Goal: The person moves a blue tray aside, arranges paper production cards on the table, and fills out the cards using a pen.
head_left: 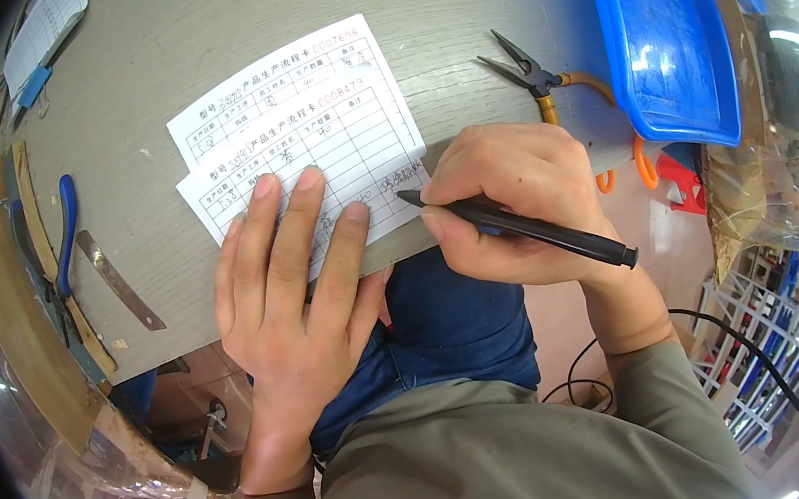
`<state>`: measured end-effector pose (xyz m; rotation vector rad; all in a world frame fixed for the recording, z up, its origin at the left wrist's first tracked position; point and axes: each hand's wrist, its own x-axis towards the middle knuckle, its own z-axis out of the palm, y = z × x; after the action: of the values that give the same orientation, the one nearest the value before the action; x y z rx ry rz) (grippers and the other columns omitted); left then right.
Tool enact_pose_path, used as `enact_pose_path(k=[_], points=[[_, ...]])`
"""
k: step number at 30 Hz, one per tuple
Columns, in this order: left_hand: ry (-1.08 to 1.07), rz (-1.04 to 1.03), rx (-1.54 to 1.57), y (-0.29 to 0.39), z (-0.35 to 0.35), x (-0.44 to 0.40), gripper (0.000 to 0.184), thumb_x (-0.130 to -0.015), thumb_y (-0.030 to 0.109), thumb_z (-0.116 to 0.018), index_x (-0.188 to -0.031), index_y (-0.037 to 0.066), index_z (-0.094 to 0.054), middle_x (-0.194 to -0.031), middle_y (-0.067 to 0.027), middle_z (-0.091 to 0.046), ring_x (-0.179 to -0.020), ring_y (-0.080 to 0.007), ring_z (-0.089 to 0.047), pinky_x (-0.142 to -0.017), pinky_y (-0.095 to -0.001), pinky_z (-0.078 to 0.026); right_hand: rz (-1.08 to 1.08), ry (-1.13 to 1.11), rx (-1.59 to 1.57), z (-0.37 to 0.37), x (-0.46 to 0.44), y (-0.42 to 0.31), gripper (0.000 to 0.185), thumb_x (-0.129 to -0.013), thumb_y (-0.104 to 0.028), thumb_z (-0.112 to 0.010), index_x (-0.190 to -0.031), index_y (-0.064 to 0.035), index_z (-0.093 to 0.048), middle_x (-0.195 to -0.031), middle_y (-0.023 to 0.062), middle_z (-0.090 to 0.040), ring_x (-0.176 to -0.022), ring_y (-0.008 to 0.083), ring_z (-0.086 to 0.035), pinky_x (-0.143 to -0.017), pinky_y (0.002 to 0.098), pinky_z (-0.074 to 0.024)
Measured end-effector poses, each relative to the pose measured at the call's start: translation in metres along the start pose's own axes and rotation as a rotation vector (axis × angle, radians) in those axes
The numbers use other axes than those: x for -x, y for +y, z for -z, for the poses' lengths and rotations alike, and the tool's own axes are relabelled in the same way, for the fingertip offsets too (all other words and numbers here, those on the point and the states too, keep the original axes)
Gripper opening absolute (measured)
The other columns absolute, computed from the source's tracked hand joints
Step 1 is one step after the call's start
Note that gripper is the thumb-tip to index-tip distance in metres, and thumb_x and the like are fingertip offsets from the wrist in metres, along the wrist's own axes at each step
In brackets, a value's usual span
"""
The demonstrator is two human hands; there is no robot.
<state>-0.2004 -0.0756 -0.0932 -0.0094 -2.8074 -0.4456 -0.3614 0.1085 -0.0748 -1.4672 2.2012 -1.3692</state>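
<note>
Two printed paper cards with handwritten entries lie overlapped near the table's front edge. The lower card (360,139) partly covers the upper card (242,85). My left hand (296,288) rests flat on the lower card with its fingers spread, hiding part of the writing. Between the fingers and thumb of my right hand (514,199) is a black pen (560,238). Its tip points at the handwriting in the card's lower right; whether it touches the paper I cannot tell.
Long-nose pliers (539,80) with orange handles lie right of the cards, beside a blue tray (670,42). Blue-handled pliers (66,233) and a flat metal strip (118,276) lie at the left. A clipped paper pad (44,39) sits at the upper left.
</note>
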Motion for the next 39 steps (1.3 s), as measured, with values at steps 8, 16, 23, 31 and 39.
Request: enact_pose_path(k=[8, 16, 23, 31, 39], points=[[0.011, -0.002, 0.004, -0.0002, -0.0013, -0.0003, 0.047, -0.085, 0.034, -0.08, -0.129, 0.017, -0.073, -0.147, -0.0121, -0.065, -0.139, -0.0359, -0.058, -0.109, -0.0503, -0.047, -0.009, -0.005, -0.001, 0.0, -0.0001, 0.0, 0.018, -0.074, 0.001, -0.08, -0.087, -0.0042, -0.068, -0.073, 0.008, -0.068, -0.065, 0.0246, -0.069, -0.059, 0.0326, -0.0534], [0.022, 0.0, 0.009, 0.0003, -0.0022, -0.0009, 0.046, -0.084, 0.033, -0.08, -0.127, 0.016, -0.074, -0.145, -0.0125, -0.066, -0.138, -0.036, -0.058, -0.108, -0.0501, -0.048, -0.001, 0.006, 0.014, -0.0001, -0.0008, -0.0006, 0.018, -0.073, 0.001, -0.079, -0.086, -0.0052, -0.067, -0.073, 0.0076, -0.067, -0.064, 0.025, -0.069, -0.058, 0.0328, -0.0532], [0.018, 0.002, -0.001, 0.0009, -0.0013, -0.0014, 0.046, -0.083, 0.032, -0.08, -0.126, 0.016, -0.075, -0.145, -0.0125, -0.066, -0.138, -0.0359, -0.059, -0.108, -0.0497, -0.048, 0.004, 0.003, -0.009, 0.0002, -0.0015, -0.0002, 0.018, -0.073, 0.001, -0.078, -0.085, -0.0052, -0.067, -0.073, 0.0075, -0.067, -0.064, 0.0255, -0.068, -0.059, 0.0331, -0.0534], [0.014, -0.004, 0.012, 0.0012, -0.0004, -0.0027, 0.048, -0.08, 0.028, -0.083, -0.124, 0.012, -0.074, -0.143, -0.0148, -0.066, -0.138, -0.0382, -0.058, -0.109, -0.0508, -0.049, 0.004, 0.002, -0.016, -0.0004, -0.0008, 0.0004, 0.018, -0.073, 0.001, -0.078, -0.085, -0.0052, -0.067, -0.073, 0.0075, -0.067, -0.064, 0.0254, -0.068, -0.059, 0.0333, -0.0532], [0.022, -0.001, -0.004, 0.0007, -0.0024, -0.0015, 0.045, -0.084, 0.032, -0.08, -0.126, 0.016, -0.074, -0.144, -0.0124, -0.067, -0.138, -0.0359, -0.059, -0.108, -0.0499, -0.048, 0.004, 0.009, 0.0, 0.0001, -0.0002, 0.0009, 0.017, -0.073, 0.0, -0.078, -0.085, -0.0055, -0.067, -0.072, 0.0074, -0.067, -0.064, 0.0255, -0.068, -0.059, 0.0331, -0.0532]])
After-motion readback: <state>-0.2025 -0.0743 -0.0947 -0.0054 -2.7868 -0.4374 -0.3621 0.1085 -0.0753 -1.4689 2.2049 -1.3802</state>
